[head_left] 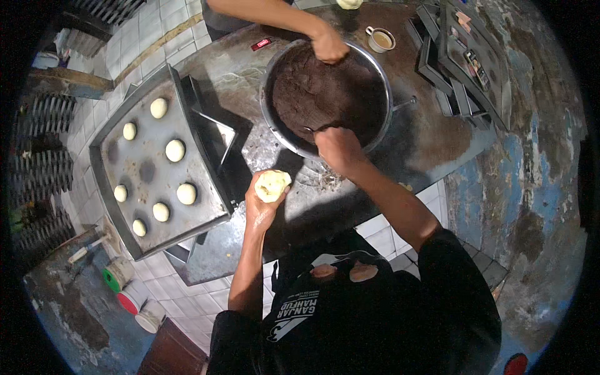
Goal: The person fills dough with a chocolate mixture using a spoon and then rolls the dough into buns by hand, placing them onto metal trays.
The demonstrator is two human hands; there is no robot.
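Cupping dough (273,186), left hand (258,209) in open gap between tray (153,134) and bowl rim (389,94)

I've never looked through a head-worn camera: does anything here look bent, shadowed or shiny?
In the head view, the corners go black and the near edge of the table looks curved; also in the head view, dark shadow falls beside the metal bowl, which shines along its rim.

Pale dough (272,187), seemingly hollowed, opening upward, near metal bowl (275,132); dark brown mass (309,94) inside.
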